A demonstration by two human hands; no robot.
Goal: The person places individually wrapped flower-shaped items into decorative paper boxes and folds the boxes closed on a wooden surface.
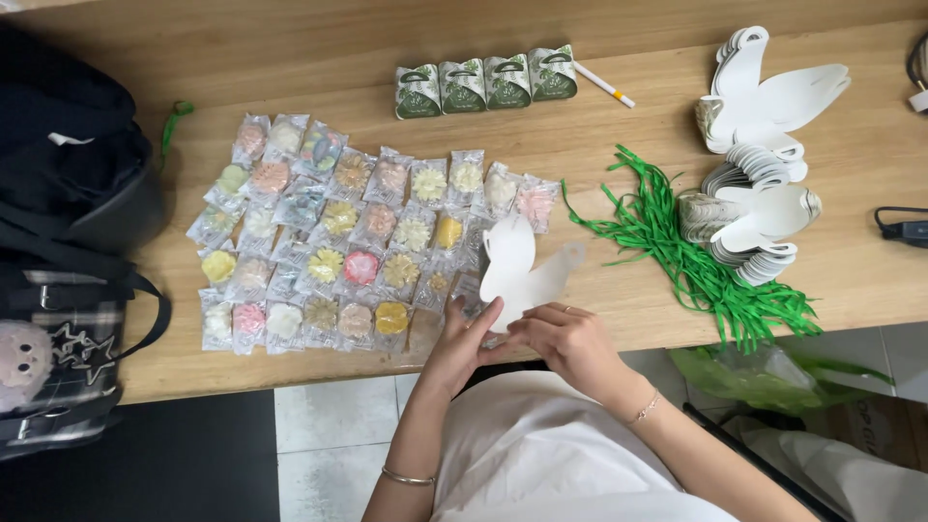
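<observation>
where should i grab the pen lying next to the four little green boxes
Take the pen across the middle of its white barrel, coming straight down from above. It lies flat on the wooden table, slanting away from the row of green boxes. Its left end sits against the rightmost box, so a grip at mid-barrel or nearer the free right end probably keeps fingers off the box.

The person wears a plain white garment over the lap and body. Both forearms are bare, with no sleeves showing. The left hand (464, 346) has a thin gold bangle (406, 478) further up the arm. The right hand (565, 338) has 1 slim chain bracelet (645, 407) at the wrist and a ring (567, 308).
</observation>
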